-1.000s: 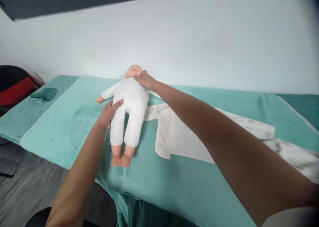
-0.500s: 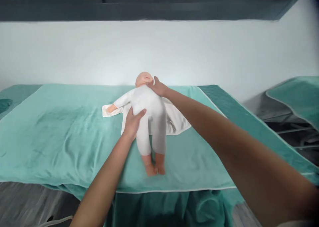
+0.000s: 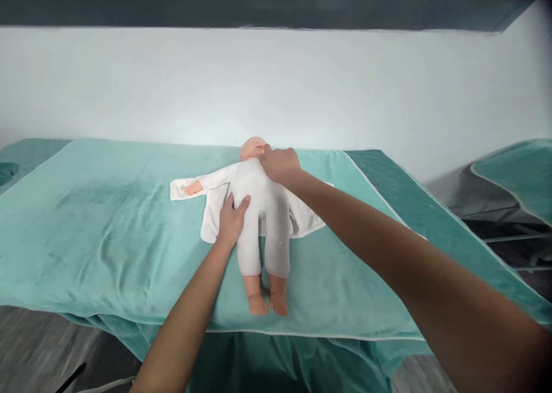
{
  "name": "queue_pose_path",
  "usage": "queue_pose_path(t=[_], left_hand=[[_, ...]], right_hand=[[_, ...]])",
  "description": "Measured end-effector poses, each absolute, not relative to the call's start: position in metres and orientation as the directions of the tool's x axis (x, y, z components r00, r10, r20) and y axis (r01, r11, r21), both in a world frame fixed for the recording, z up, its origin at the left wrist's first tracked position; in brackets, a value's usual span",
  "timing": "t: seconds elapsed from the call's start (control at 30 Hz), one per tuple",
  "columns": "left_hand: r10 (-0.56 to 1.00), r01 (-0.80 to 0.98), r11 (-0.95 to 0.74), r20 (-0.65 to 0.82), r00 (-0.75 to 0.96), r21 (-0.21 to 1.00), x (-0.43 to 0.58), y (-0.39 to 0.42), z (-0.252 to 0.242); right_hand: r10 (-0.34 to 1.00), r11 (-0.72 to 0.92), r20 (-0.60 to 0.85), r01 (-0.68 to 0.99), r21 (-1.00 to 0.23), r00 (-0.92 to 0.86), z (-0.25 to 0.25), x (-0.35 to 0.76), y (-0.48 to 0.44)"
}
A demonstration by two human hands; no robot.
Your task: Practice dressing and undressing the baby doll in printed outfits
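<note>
A baby doll (image 3: 259, 189) with a white cloth body lies on its back, head away from me and bare feet toward me. Under it is spread a small white baby jacket (image 3: 213, 212), with the doll's arm on the left lying along one sleeve. My left hand (image 3: 232, 217) holds the doll's side at the hip, thumb on top and fingers partly hidden. My right hand (image 3: 280, 163) is closed at the doll's shoulder, beside the chin. Its fingertips and the doll's other arm are hidden.
A bed or table covered with a light green cloth (image 3: 129, 226) bears the doll. Behind rises a white wall (image 3: 241, 82) with a dark ledge (image 3: 259, 10) above. At the right stands another green-draped surface (image 3: 521, 174). Cables (image 3: 107, 384) show at the lower left.
My right hand has gone from spread at the doll's neck to curled at its shoulder. The doll lies flatter, its head lower in view. My left hand stays at the hip.
</note>
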State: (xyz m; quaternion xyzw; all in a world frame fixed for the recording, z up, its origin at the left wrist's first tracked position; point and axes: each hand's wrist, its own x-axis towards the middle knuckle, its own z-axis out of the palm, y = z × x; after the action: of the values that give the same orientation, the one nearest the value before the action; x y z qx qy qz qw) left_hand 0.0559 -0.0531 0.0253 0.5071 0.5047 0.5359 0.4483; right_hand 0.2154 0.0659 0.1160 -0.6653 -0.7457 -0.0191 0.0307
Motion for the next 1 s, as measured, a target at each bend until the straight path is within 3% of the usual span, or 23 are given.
queue_pose_path(t=[0.07, 0.17, 0.23, 0.37, 0.47, 0.57, 0.67, 0.73, 0.83, 0.93, 1.0], left_hand=[[0.992, 0.028, -0.107, 0.108, -0.068, 0.994, 0.056, -0.053, 0.024], [0.991, 0.014, -0.126, 0.126, -0.04, 0.992, 0.056, -0.053, 0.023], [0.992, 0.038, -0.12, 0.122, -0.041, 0.992, 0.055, -0.053, 0.023], [0.982, 0.141, -0.151, 0.165, -0.092, 0.978, 0.056, -0.056, 0.02], [0.965, 0.26, -0.193, 0.231, -0.121, 0.946, 0.054, -0.056, 0.017], [0.928, 0.489, -0.264, 0.357, -0.106, 0.831, 0.05, -0.05, 0.013], [0.862, 0.738, -0.34, 0.506, -0.003, 0.583, 0.044, -0.038, 0.01], [0.857, 0.863, -0.27, 0.515, 0.014, 0.427, 0.041, -0.028, 0.01], [0.9, 0.957, -0.012, 0.421, -0.117, 0.291, 0.032, -0.011, 0.013], [0.914, 0.947, 0.173, 0.313, -0.256, 0.269, 0.018, 0.006, 0.016], [0.901, 0.924, 0.196, 0.311, -0.301, 0.328, 0.006, 0.015, 0.015]], right_hand=[[0.966, 0.212, 0.119, 0.967, 0.141, -0.229, 0.119, 0.196, 0.063], [0.917, 0.312, 0.185, 0.924, 0.221, -0.353, 0.114, 0.161, 0.062], [0.9, 0.367, 0.17, 0.908, 0.204, -0.402, 0.106, 0.139, 0.065], [0.812, 0.584, -0.066, 0.809, 0.065, -0.58, 0.093, 0.115, 0.079], [0.756, 0.647, -0.148, 0.763, 0.016, -0.638, 0.092, 0.114, 0.09], [0.805, 0.586, -0.126, 0.81, 0.023, -0.58, 0.095, 0.123, 0.096], [0.854, 0.519, -0.043, 0.854, 0.032, -0.518, 0.097, 0.138, 0.096], [0.87, 0.493, 0.007, 0.87, 0.015, -0.493, 0.098, 0.15, 0.093], [0.88, 0.473, 0.072, 0.88, -0.047, -0.469, 0.1, 0.165, 0.087], [0.867, 0.498, 0.095, 0.862, -0.1, -0.49, 0.102, 0.175, 0.081], [0.853, 0.522, 0.093, 0.846, -0.113, -0.514, 0.102, 0.178, 0.078]])
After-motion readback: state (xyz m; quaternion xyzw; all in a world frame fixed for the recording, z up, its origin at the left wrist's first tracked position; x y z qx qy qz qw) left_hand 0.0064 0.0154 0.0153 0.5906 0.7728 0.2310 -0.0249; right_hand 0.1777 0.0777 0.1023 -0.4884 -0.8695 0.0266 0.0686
